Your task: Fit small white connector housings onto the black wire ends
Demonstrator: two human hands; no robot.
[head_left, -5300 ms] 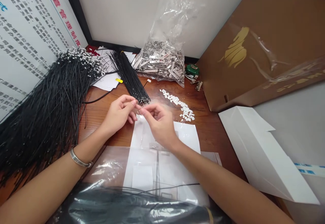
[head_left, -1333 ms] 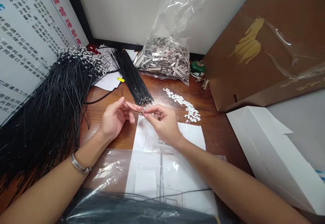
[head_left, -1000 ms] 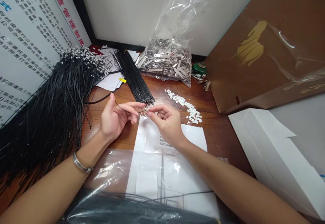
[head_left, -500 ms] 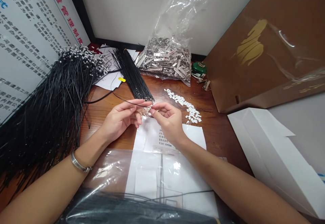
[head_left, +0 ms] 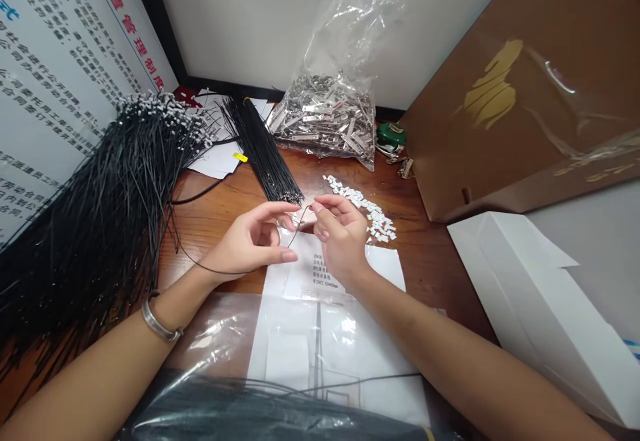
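Head | right grip pinching black wire | left grip parted | wire bundle, white pieces just beyond

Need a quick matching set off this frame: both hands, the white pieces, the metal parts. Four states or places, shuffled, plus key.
Things
1. Right hand
2. Left hand
3. Small white pieces
4. Metal parts

States or places
A. Loose on the wooden table
B. Pinching a thin black wire
C. Inside a clear plastic bag
D. Thumb and index fingertip apart

Pairs: 1-B, 2-D, 3-A, 4-C
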